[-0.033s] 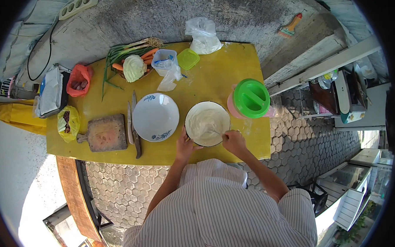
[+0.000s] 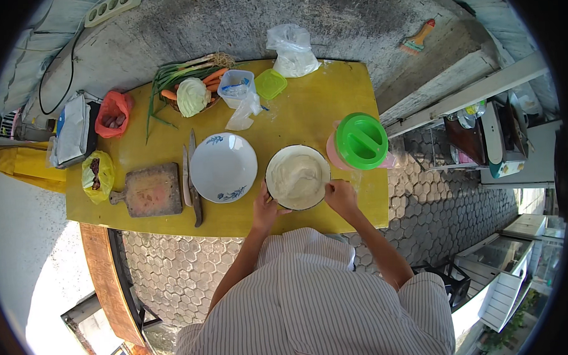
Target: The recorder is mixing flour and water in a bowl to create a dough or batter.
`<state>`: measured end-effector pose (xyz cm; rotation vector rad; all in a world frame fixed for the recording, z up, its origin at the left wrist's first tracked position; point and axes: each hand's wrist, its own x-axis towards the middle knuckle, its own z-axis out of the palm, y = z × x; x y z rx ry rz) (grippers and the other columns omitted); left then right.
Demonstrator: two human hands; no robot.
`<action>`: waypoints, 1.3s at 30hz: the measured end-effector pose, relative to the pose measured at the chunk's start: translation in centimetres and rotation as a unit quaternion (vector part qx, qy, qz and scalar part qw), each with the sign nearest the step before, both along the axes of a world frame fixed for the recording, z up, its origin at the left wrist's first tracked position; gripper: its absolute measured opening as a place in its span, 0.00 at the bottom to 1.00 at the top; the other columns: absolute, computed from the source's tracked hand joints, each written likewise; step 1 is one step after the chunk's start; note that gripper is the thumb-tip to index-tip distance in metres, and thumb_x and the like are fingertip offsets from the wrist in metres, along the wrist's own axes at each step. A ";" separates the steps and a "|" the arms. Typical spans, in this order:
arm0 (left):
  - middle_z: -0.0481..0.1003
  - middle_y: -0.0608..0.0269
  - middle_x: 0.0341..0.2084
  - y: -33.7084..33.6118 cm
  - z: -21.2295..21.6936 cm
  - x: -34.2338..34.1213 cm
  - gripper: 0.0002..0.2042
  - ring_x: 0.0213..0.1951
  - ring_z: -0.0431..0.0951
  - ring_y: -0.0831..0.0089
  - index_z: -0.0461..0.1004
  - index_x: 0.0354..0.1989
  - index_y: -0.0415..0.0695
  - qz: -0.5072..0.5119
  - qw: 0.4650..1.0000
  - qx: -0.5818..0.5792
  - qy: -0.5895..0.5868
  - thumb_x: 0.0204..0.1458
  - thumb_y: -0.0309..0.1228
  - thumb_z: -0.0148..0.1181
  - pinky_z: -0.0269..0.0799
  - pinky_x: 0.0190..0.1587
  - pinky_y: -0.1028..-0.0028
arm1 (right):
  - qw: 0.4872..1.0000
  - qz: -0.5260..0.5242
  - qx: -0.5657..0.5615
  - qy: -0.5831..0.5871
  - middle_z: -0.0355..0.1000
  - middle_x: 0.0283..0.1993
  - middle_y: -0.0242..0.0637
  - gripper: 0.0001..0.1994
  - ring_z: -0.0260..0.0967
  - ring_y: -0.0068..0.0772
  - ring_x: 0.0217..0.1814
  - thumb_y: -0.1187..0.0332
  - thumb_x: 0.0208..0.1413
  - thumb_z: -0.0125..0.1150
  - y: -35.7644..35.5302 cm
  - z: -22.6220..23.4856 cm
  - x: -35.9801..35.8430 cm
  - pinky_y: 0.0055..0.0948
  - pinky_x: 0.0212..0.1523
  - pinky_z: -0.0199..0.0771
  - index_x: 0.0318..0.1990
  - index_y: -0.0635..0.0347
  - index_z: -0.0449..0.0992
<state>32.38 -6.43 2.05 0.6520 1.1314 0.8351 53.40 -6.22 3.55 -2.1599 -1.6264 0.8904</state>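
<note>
A white enamel bowl (image 2: 272, 189) with a dark rim stands near the table's front edge. Thick, pale batter (image 2: 296, 177) fills much of it. My left hand (image 2: 266, 209) grips the bowl at its lower left, thumb by the rim and fingers along the side. At the right rim my right hand (image 2: 341, 197) is closed round the handle of a spoon (image 2: 310, 176), whose head is mostly sunk in the batter. Just left of this bowl sits a larger white bowl (image 2: 224, 167) with blue flowers, holding nothing.
Left of the bowls lie two knives (image 2: 194, 180) and a wooden chopping board (image 2: 153, 189). A green-lidded pink pitcher (image 2: 361, 141) stands close on the right. Behind are a cabbage (image 2: 193, 97), carrots, spring onions, a plastic tub (image 2: 236, 85) and a plastic bag (image 2: 291, 52).
My right hand has shifted slightly right and away from me along the bowl's rim, swinging the spoon through the batter. My left hand keeps its place on the bowl.
</note>
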 end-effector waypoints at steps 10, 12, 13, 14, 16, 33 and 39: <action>0.57 0.55 0.59 -0.5 -1.0 -0.3 0.31 0.57 0.64 0.61 0.44 0.65 0.45 0.012 1.000 0.011 -0.026 0.52 0.15 0.42 0.80 0.42 0.67 | 0.999 -0.034 -0.017 -0.002 0.71 0.27 0.51 0.11 0.70 0.54 0.31 0.65 0.47 0.55 1.2 0.5 -0.4 0.45 0.34 0.70 0.22 0.64 0.74; 0.56 0.55 0.59 -0.2 -0.9 -0.3 0.31 0.57 0.63 0.61 0.43 0.66 0.45 0.004 0.999 0.009 -0.033 0.52 0.15 0.41 0.79 0.43 0.66 | 1.000 -0.019 0.021 -0.010 0.71 0.26 0.50 0.11 0.70 0.53 0.30 0.65 0.47 0.55 -1.0 0.0 -2.0 0.45 0.34 0.70 0.22 0.64 0.74; 0.56 0.55 0.59 -0.3 -0.9 -0.3 0.31 0.57 0.63 0.60 0.42 0.66 0.45 0.000 1.000 0.010 -0.028 0.52 0.14 0.40 0.79 0.43 0.65 | 0.999 0.038 0.013 -0.009 0.71 0.25 0.50 0.11 0.70 0.52 0.30 0.65 0.48 0.54 -2.2 -0.1 -2.2 0.44 0.33 0.70 0.21 0.65 0.74; 0.56 0.55 0.59 -0.6 -0.9 -0.4 0.31 0.57 0.63 0.60 0.41 0.66 0.45 -0.001 1.000 0.010 -0.022 0.52 0.14 0.40 0.79 0.44 0.65 | 0.995 0.098 0.005 -0.007 0.71 0.25 0.50 0.12 0.70 0.52 0.30 0.66 0.48 0.54 -2.7 0.2 -2.5 0.44 0.32 0.69 0.21 0.65 0.73; 0.55 0.55 0.59 -0.3 -1.0 -0.7 0.31 0.57 0.63 0.60 0.41 0.66 0.45 0.000 0.999 0.010 -0.031 0.52 0.14 0.40 0.78 0.44 0.65 | 0.998 0.056 0.004 -0.007 0.71 0.25 0.50 0.12 0.70 0.53 0.30 0.65 0.48 0.54 -0.5 0.4 -1.7 0.45 0.32 0.70 0.21 0.65 0.73; 0.54 0.55 0.60 -0.7 -0.5 -0.3 0.33 0.59 0.60 0.61 0.39 0.66 0.47 -0.004 1.000 0.013 0.004 0.52 0.14 0.40 0.76 0.47 0.66 | 0.998 -0.049 -0.021 -0.024 0.72 0.25 0.51 0.14 0.71 0.54 0.31 0.62 0.48 0.52 1.7 1.1 -0.8 0.46 0.35 0.70 0.20 0.64 0.74; 0.53 0.55 0.61 -0.5 -0.2 0.1 0.32 0.60 0.60 0.61 0.40 0.66 0.47 -0.001 1.000 -0.001 -0.003 0.53 0.15 0.39 0.76 0.48 0.65 | 0.999 0.030 -0.018 0.004 0.71 0.24 0.52 0.13 0.70 0.54 0.29 0.63 0.47 0.53 -1.3 0.3 -1.4 0.45 0.34 0.71 0.20 0.64 0.74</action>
